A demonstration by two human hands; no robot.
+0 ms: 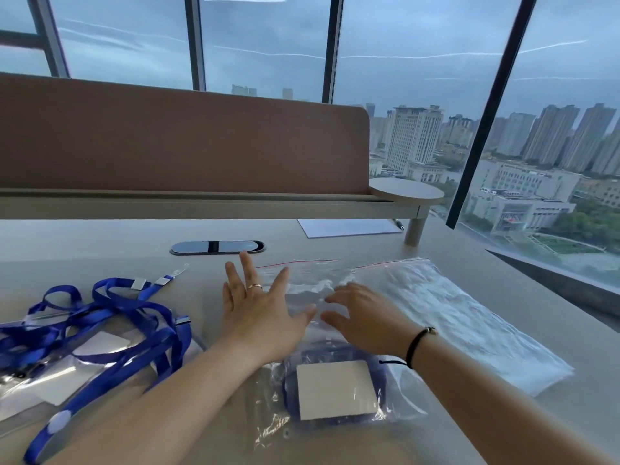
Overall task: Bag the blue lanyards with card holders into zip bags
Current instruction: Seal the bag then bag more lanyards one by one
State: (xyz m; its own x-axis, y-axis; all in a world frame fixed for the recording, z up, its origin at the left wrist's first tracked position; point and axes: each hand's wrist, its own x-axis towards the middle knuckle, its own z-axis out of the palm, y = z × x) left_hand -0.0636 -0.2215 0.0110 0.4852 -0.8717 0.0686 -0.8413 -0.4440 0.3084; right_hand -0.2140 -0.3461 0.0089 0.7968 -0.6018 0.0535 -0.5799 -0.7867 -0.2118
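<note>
Pale beige tabletop [503, 297], window side. Both hands work the same clear plastic zip bag [302, 330] lying flat at centre.

Left hand [258, 307]: fingers [246, 266] straight and spread wide, palm down, pressing the bag's upper left part flat. Gold ring on one finger. Right hand [362, 317]: fingers [339, 297] loosely spread and slightly bent, tips resting on the bag just right of the left thumb. Black cord bracelet [417, 345] at that wrist. Neither hand pinches anything.

Around the fingers: beyond the left fingertips, a dark oval cable port [216, 247] set in the tabletop. Right of the right fingers, touching the bag's edge, a flat stack of empty clear zip bags [453, 317], red seal line along its far end. Far past the right fingers, a white paper sheet [349, 227] with a pen beside it, under a brown divider panel [167, 135] with a shelf.

Left of the left fingers, apart from the bag: a tangled heap of loose blue fabric lanyards [110, 317] with clear card holders [67, 374] carrying white inserts, still unbagged.

Container: in the bag's near end, toward the wrists and between the forearms, sits one bundled blue lanyard with its card holder [335, 387], white card face up. Bag's far half, under the fingers, holds nothing visible. Cannot tell whether the seal is closed.
</note>
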